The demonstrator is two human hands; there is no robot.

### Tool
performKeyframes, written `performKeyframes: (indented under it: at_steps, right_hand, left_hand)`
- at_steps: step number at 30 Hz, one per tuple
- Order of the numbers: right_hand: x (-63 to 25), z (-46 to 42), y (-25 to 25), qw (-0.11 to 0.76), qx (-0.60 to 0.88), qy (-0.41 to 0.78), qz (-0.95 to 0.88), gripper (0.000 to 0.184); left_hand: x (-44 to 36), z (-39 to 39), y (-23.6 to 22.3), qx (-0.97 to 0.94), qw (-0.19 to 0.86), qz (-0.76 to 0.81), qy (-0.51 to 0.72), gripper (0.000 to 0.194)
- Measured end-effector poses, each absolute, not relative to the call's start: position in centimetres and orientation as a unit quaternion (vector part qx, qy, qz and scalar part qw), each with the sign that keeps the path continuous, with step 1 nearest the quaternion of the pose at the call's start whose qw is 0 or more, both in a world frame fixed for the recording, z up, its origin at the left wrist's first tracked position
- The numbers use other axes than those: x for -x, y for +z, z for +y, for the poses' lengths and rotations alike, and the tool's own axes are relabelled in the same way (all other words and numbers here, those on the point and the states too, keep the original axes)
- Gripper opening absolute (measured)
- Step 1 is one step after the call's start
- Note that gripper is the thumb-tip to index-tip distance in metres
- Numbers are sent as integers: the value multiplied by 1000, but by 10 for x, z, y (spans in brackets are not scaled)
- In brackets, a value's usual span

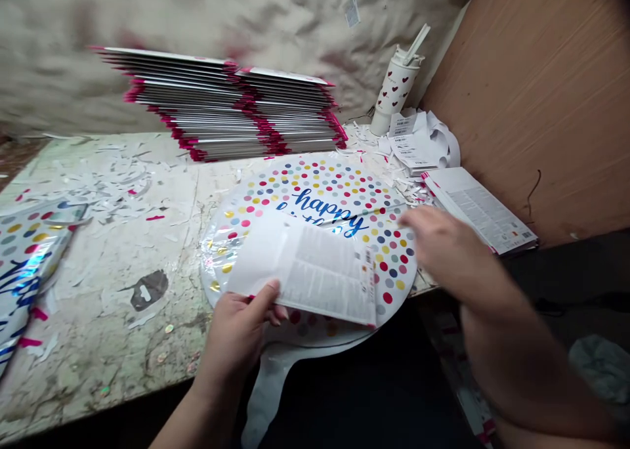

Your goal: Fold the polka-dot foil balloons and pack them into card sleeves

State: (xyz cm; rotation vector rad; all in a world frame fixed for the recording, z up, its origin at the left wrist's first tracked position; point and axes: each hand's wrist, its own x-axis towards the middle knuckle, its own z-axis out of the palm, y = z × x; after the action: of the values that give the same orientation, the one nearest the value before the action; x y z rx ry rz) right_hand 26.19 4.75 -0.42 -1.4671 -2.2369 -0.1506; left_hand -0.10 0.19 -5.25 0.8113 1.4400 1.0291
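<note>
Holding: left hand [239, 336], thumb on top and fingers beneath, pinching the lower edge of a printed instruction sheet [305, 272]; sheet tilted, resting across the balloon's face and partly covering the lettering.

Reaching: right hand [450, 249], fingers loosely spread and slightly blurred, above the right side of the balloon; contact with the foil impossible to tell.

Landmark: round foil balloon [319, 186], white with multicoloured polka dots and blue "happy birthday" lettering, lying flat on a scarred workbench [98, 350].

Below landmark: pale balloon neck [268, 396], hanging past the bench's near edge.

Behind landmark: two leaning stacks of flat packaged balloons [216, 107], edged in pink, side by side and just beyond the rim.

Right of landmark: pile of printed sheets [480, 209], near the right hand; loose barcode labels [408, 144] and paper offcuts beside it; white heart-patterned tumbler with straw [396, 88] further back, against a wall.

Left of landmark: second polka-dot foil balloon [24, 258] at the bench's left side, well apart; scattered white paper scraps [108, 186] between it and the stacks.
</note>
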Motion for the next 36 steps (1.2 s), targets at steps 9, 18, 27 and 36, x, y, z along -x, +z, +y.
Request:
performKeyframes:
  at_steps: [9,18,27,36]
  right_hand:
    - [-193,41,-31,305,325,18,-895,43]
    - [-212,56,-67,314,209,3,-926,24]
    - [-229,19,-98,231,246,-15,-941,20]
    - [-212,43,-82,191,453,155,-857,17]
  left_hand:
    - [-16,-9,-34,-493,439,566,494,54]
    - [49,9,-61,-899,-9,363,245,42]
    - [28,-9,-94,-903,125,351,212,31]
    - [0,9,-83,-836,125,492,208,20]
